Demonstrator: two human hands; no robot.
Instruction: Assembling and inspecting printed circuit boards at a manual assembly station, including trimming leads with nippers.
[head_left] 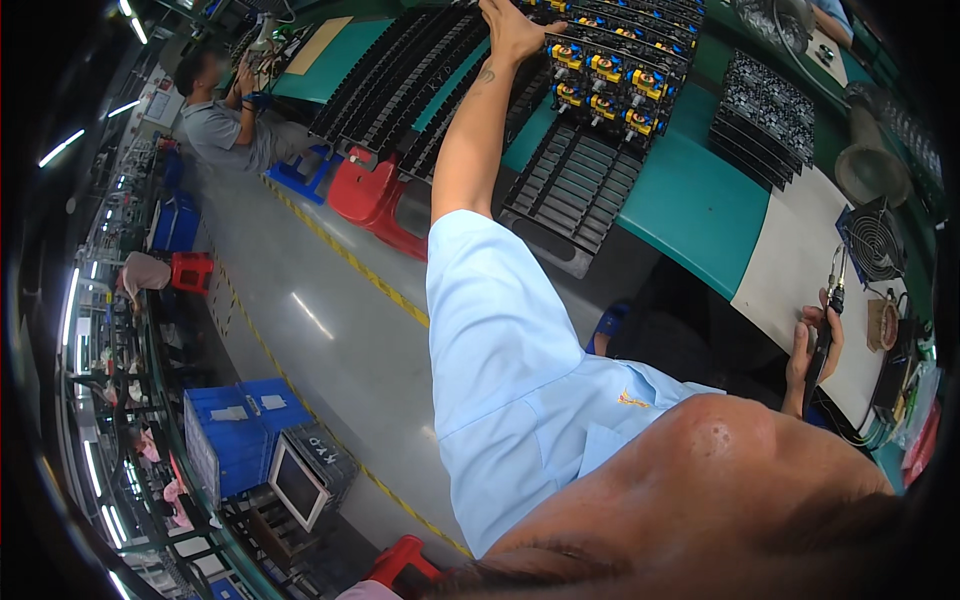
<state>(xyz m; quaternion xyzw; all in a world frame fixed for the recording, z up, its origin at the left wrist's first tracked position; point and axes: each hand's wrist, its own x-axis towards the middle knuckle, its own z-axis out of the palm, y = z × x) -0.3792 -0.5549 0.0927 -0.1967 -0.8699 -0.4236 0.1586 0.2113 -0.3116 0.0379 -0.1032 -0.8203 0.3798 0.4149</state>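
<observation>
My left arm stretches to the far side, where my left hand [515, 36] is spread, thumb apart from the fingers. The thumb reaches the corner of a black rack [590, 175] that carries rows of small assemblies [605, 68] with yellow, blue and black parts. The fingertips run toward the upper picture edge and are partly cut off. Over the bench at the right, my right hand [812, 350] is wrapped round a slim black-handled tool [822, 345] with a thin metal end, which looks like a soldering iron. A round fan grille [878, 243] is close to its tip.
Long black slotted racks [400, 80] lie on the green bench [690, 225]. Dark stacked boards [765, 115] and a duct funnel [872, 172] are at the right. A red stool [370, 195], blue crates [240, 430] and a seated person [225, 120] are on the left.
</observation>
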